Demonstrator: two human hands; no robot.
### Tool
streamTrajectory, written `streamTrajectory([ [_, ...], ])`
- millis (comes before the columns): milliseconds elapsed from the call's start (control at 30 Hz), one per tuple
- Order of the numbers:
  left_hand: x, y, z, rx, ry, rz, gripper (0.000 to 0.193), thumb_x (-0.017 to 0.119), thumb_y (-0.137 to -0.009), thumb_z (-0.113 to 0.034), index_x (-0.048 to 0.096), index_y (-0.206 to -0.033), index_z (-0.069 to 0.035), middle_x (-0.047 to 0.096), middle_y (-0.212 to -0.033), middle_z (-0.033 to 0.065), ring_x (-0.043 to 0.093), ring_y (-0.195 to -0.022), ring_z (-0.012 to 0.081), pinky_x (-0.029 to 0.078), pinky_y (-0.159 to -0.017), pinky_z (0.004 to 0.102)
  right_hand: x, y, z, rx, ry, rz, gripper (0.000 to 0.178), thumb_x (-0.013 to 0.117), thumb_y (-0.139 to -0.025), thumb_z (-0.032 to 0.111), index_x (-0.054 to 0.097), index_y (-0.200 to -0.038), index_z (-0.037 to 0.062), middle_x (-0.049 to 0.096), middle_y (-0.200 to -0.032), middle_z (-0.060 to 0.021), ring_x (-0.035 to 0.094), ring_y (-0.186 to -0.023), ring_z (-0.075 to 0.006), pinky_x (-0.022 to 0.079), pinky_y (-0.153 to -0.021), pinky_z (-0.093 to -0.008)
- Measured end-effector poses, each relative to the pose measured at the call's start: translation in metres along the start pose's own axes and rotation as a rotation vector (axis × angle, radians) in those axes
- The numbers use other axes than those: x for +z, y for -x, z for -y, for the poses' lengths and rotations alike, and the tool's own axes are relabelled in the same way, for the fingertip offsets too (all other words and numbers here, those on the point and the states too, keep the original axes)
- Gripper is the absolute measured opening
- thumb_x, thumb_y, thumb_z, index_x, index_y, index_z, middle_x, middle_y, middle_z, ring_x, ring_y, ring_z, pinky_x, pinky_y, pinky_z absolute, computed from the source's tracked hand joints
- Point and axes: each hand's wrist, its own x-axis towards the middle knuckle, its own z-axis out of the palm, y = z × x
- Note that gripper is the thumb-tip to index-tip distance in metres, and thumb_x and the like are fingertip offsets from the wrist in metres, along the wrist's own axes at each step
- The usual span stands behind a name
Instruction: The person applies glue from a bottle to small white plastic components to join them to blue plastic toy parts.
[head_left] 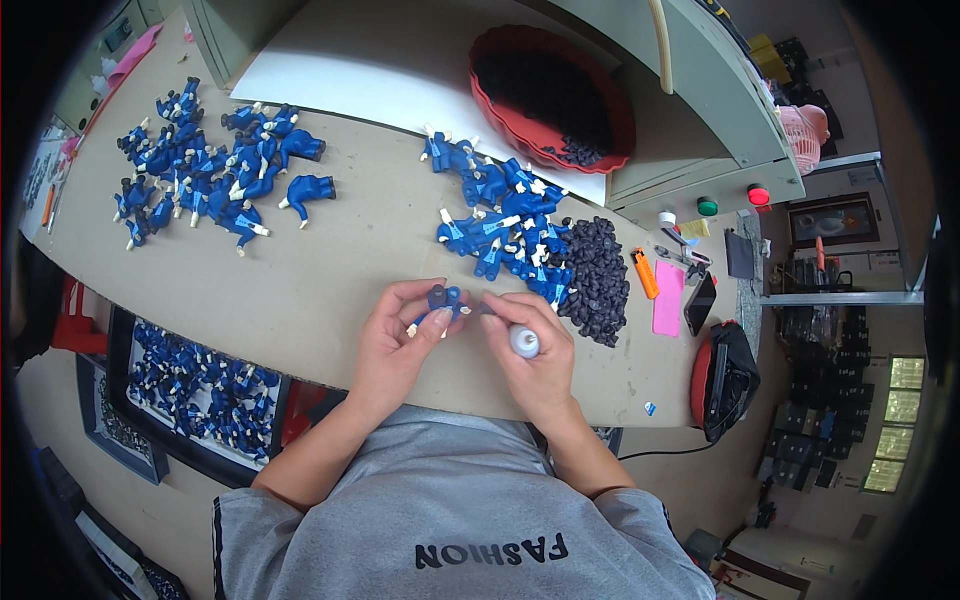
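The left hand [393, 335] pinches a blue toy [451, 299], likely light and hard, best held round its body; the right hand [549, 357] grips a white bottle [524, 342]

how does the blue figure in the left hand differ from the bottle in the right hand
The figure is blue with pale parts; the bottle is whitish. The figure has limbs sticking out; the bottle shows a rounded end. The left hand pinches the figure; the right hand curls around the bottle. Both are held one-handed.
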Motion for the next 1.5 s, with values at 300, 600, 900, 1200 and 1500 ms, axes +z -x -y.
streamTrajectory([
  [300,0.005,0.002,0.008,0.062,-0.098,-0.049,0.033,0.059,-0.096,-0.001,0.048,-0.127,0.002,0.064,-0.118,0.0149,0.062,-0.109,0.0182,0.053,-0.093,0.0313,-0.003,-0.011,0.008,-0.285,0.126,-0.044,0.028,0.079,-0.076,-0.001,0.070,-0.103,0.0024,0.067,-0.096,-0.0122,0.066,-0.083,-0.0226,0.053,-0.066,-0.0302],
  [600,0.014,0.005,0.010,0.115,-0.196,-0.094,0.034,0.062,-0.093,0.003,0.052,-0.126,0.002,0.064,-0.118,0.0133,0.061,-0.112,0.0168,0.051,-0.093,0.0275,-0.014,-0.011,0.011,-0.401,0.327,0.063,0.033,0.076,-0.073,-0.004,0.069,-0.105,0.0005,0.065,-0.095,-0.0122,0.063,-0.082,-0.0261,0.052,-0.069,-0.0344],
  [900,0.015,0.006,0.014,0.102,-0.349,-0.096,0.034,0.062,-0.093,0.002,0.055,-0.126,0.004,0.065,-0.113,0.0125,0.064,-0.107,0.0171,0.054,-0.091,0.0290,-0.022,-0.006,-0.001,-0.243,0.229,0.158,0.040,0.074,-0.073,-0.003,0.066,-0.112,0.0005,0.064,-0.103,-0.0143,0.063,-0.091,-0.0300,0.053,-0.077,-0.0365],
  [1200,0.016,0.003,0.012,0.012,-0.397,-0.097,0.034,0.062,-0.094,-0.001,0.055,-0.127,0.003,0.066,-0.109,0.0115,0.066,-0.096,0.0151,0.060,-0.079,0.0289,-0.015,0.001,-0.018,-0.088,0.105,0.161,0.046,0.074,-0.072,-0.008,0.065,-0.117,0.0012,0.065,-0.110,-0.0162,0.066,-0.097,-0.0278,0.055,-0.081,-0.0338],
  [1500,0.016,0.003,0.012,0.061,-0.521,-0.112,0.033,0.066,-0.092,-0.005,0.058,-0.124,0.000,0.070,-0.105,0.0130,0.070,-0.092,0.0159,0.058,-0.075,0.0277,-0.011,0.003,-0.025,-0.055,0.079,0.138,0.050,0.073,-0.069,-0.011,0.066,-0.116,0.0036,0.066,-0.110,-0.0152,0.068,-0.096,-0.0270,0.056,-0.080,-0.0329],
])
